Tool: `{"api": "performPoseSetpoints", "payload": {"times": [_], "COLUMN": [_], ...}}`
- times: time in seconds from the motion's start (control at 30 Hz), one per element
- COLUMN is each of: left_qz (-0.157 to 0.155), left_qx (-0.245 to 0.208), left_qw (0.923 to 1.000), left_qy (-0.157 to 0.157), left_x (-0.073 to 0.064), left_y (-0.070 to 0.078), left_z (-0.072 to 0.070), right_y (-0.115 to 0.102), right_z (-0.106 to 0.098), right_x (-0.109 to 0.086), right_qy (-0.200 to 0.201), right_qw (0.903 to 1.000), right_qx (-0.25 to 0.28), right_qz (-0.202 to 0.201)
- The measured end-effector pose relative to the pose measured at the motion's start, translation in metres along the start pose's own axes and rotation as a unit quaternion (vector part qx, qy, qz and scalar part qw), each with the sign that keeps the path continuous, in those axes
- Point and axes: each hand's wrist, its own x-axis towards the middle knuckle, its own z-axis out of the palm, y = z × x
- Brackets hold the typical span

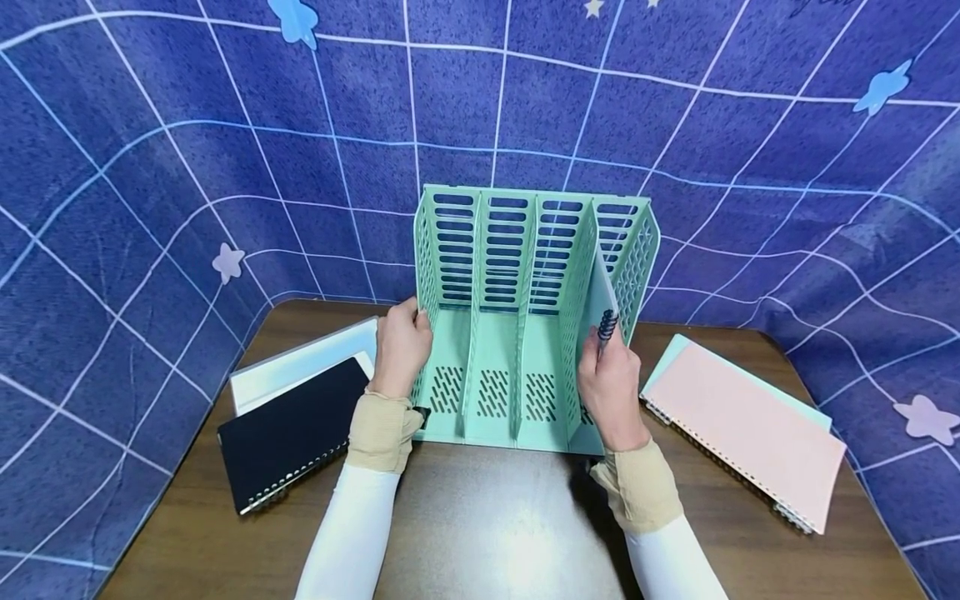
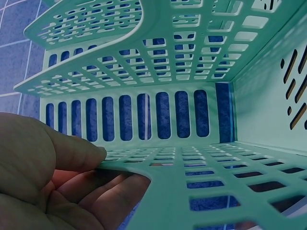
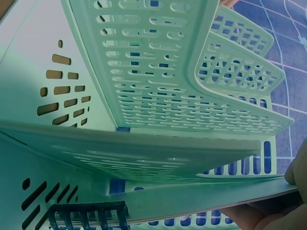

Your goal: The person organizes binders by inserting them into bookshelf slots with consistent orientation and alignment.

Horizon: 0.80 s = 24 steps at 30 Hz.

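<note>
A mint-green file rack (image 1: 491, 337) with upright dividers stands at the back of the table. My left hand (image 1: 402, 348) grips the front edge of its left side wall, thumb inside and fingers outside in the left wrist view. With my right hand (image 1: 613, 387) I hold a pale blue-green spiral notebook (image 3: 216, 196) by its edge. That notebook is upright in the rightmost compartment, beside the divider (image 3: 144, 151). Its dark spiral binding (image 1: 607, 325) faces me in the head view. Part of the notebook is hidden behind my right hand.
Left of the rack, a black spiral notebook (image 1: 296, 433) overlaps a white and light-blue one (image 1: 303, 358). To the right, a pink spiral notebook (image 1: 750, 425) lies over a mint one (image 1: 823, 414). A blue patterned cloth (image 1: 337, 192) hangs behind the brown table (image 1: 480, 533).
</note>
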Motion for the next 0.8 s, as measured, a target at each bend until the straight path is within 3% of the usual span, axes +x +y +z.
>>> {"api": "performPoseSetpoints", "payload": {"times": [0.23,0.5,0.8], "left_qz": [0.001,-0.002,-0.001], "left_qx": [-0.002,0.001,-0.002], "left_qw": [1.0000,1.0000,1.0000], "left_qy": [0.004,0.002,0.002], "left_x": [0.000,0.001,0.000], "left_y": [0.000,-0.001,-0.001], "left_z": [0.001,0.002,0.001], "right_y": [0.000,0.001,-0.011], "right_z": [0.000,-0.003,-0.015], "right_x": [0.001,0.003,0.000], "right_qy": [-0.011,-0.011,-0.064], "right_qw": [0.9999,0.9999,0.9970], "right_qx": [0.003,0.012,0.026], "right_qz": [0.011,-0.004,0.035]}}
